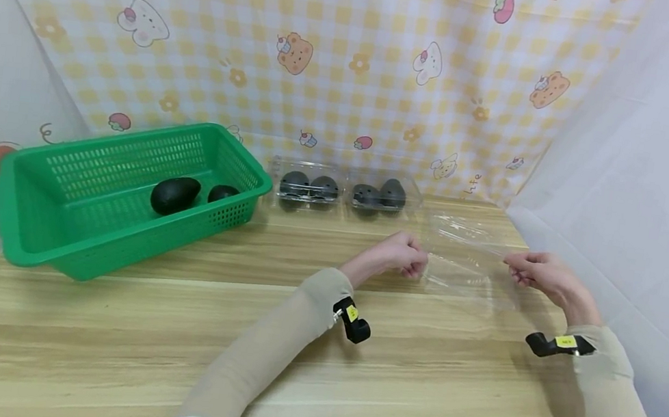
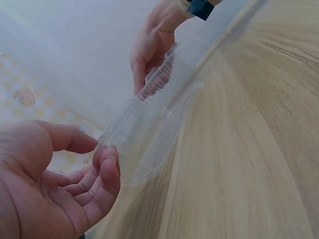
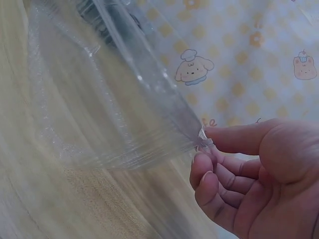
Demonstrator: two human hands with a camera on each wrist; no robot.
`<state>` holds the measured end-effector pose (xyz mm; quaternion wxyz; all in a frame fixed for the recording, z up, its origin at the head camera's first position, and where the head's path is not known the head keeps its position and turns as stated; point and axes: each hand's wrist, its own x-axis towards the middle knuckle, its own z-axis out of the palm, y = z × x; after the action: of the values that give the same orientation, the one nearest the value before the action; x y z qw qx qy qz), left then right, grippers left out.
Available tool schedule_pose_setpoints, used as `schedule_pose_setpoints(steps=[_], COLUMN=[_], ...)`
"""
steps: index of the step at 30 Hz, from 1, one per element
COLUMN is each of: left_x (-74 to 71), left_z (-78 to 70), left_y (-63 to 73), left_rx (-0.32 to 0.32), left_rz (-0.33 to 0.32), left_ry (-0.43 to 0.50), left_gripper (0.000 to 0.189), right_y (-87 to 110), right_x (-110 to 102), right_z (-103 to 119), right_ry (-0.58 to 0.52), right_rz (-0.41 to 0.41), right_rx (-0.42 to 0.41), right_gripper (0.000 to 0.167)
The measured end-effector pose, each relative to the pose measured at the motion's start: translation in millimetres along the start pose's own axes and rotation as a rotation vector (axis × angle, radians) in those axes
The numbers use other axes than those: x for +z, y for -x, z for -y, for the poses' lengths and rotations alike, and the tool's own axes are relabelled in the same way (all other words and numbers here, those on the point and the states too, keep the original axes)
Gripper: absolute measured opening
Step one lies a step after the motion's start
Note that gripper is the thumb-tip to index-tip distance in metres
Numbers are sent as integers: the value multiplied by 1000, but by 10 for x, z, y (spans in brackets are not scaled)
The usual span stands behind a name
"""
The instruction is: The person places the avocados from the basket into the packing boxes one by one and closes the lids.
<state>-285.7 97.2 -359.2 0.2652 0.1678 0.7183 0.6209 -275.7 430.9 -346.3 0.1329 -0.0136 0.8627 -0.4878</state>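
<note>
A clear plastic clamshell box (image 1: pixel 467 261) is held between both hands at the right of the wooden table. My left hand (image 1: pixel 394 253) pinches its left edge between thumb and fingers, as the left wrist view shows with the box wall (image 2: pixel 144 132) stretching away from the fingertips. On the opposite side, my right hand (image 1: pixel 545 277) grips a corner of the rim; in the right wrist view the thumb and fingers of that hand (image 3: pixel 264 172) close on the thin plastic edge. Nothing can be seen inside this box. Whether its lid is raised or folded down is hard to tell.
Left on the table stands a green perforated basket (image 1: pixel 6 198) with dark avocados (image 1: pixel 175 195) in it. Two lidded clear boxes (image 1: pixel 306 195) (image 1: pixel 381 203) holding dark avocados stand side by side along the back. A patterned curtain (image 1: pixel 338 64) hangs behind; white cloth (image 1: pixel 624 221) flanks the right.
</note>
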Motion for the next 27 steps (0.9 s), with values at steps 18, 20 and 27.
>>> schedule_pose_setpoints(steps=[18, 20, 27], left_x=[-33, -36, -57], left_z=[65, 78, 127], left_y=[-83, -98, -115], left_rx=[-14, -13, -6], left_rz=[-108, -130, -208], left_ry=[69, 61, 53], left_gripper=[28, 24, 21], right_y=[99, 105, 143], right_x=[110, 129, 175], right_z=[0, 13, 26], right_ry=[-115, -107, -127], right_rz=[27, 30, 69], right_rx=[-16, -13, -15], right_gripper=[22, 23, 26])
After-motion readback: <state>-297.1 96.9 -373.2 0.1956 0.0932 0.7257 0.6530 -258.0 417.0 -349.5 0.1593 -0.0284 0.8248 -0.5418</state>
